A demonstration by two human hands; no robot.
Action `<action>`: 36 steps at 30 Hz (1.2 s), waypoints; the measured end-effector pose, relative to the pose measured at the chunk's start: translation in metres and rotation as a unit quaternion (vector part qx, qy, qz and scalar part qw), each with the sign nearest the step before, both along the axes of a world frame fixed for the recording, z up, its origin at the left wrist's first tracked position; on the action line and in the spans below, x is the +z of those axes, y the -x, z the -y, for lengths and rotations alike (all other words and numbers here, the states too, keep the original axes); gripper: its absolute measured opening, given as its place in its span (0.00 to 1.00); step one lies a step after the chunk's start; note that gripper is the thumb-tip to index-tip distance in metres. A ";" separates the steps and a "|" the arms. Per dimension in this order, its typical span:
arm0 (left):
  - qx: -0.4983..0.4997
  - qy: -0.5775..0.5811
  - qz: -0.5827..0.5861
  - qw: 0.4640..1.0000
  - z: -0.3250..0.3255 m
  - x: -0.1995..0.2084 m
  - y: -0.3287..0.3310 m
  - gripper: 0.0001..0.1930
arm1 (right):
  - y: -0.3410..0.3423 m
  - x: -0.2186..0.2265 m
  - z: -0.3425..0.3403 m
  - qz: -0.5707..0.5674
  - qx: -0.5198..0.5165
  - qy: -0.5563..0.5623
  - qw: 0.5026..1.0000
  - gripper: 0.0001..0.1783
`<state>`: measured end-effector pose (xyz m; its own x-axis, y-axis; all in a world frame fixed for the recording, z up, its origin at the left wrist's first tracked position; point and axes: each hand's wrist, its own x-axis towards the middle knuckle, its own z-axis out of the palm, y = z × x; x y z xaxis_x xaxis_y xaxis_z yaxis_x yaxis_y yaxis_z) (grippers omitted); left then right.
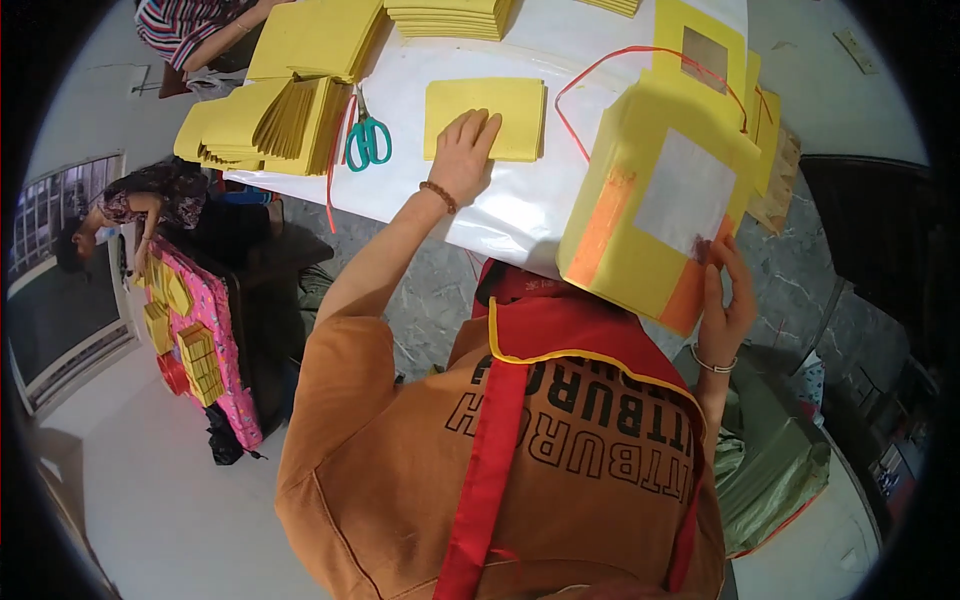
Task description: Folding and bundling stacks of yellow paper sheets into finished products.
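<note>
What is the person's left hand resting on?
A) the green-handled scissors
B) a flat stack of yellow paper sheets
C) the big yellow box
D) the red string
B: the left hand lies flat on the stack of yellow sheets on the white table, with the scissors lying apart beside it.

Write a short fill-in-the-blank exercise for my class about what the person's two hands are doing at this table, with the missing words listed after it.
1. The left hand rests flat on a stack of ______ paper sheets.
2. The right hand holds a yellow paper box with a white ______ on its side.
3. The scissors lying on the white table have ______ handles.
4. A thin ______ cord loops from the top of the box.

Missing words: yellow; window; green; red
</note>
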<state>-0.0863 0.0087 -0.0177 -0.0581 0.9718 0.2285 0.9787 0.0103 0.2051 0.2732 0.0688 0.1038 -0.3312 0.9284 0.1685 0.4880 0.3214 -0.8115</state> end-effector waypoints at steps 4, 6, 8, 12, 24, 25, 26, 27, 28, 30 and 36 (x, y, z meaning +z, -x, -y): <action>0.011 0.029 -0.004 1.000 0.004 -0.001 -0.001 0.35 | 0.001 0.002 0.001 -0.001 -0.002 0.016 1.000 0.12; -0.003 0.037 -0.008 0.999 0.003 0.000 0.001 0.34 | -0.001 -0.004 0.002 0.013 -0.008 -0.003 1.000 0.12; -0.011 0.039 -0.004 0.999 0.002 0.001 0.003 0.34 | -0.001 -0.002 -0.002 0.016 0.002 -0.019 1.000 0.12; -0.045 0.066 0.004 0.997 0.001 0.014 0.007 0.36 | -0.002 0.002 -0.007 0.026 0.030 -0.036 0.999 0.11; -0.200 -0.039 0.249 0.947 -0.001 0.147 -0.103 0.21 | -0.005 -0.018 -0.001 -0.172 -0.023 -0.051 0.984 0.14; -0.259 -0.051 0.187 0.946 -0.001 0.146 -0.106 0.23 | -0.007 -0.018 0.001 -0.167 -0.029 -0.052 0.984 0.14; -0.265 -0.051 0.191 0.944 0.000 0.148 -0.111 0.23 | -0.010 -0.017 0.002 -0.153 0.018 -0.042 0.987 0.14; -0.294 -0.034 0.151 0.943 0.004 0.153 -0.116 0.24 | -0.012 -0.017 0.004 -0.140 0.065 -0.029 0.988 0.14; -0.321 -0.017 0.110 0.940 0.006 0.155 -0.121 0.26 | -0.013 -0.018 0.006 -0.137 0.059 -0.029 0.988 0.14; -0.317 0.004 0.096 0.944 0.008 0.148 -0.125 0.27 | -0.016 -0.020 0.010 -0.101 0.085 -0.021 0.991 0.14; -0.331 0.001 0.042 0.943 0.011 0.149 -0.128 0.24 | -0.021 -0.022 0.018 -0.132 0.067 -0.047 0.988 0.15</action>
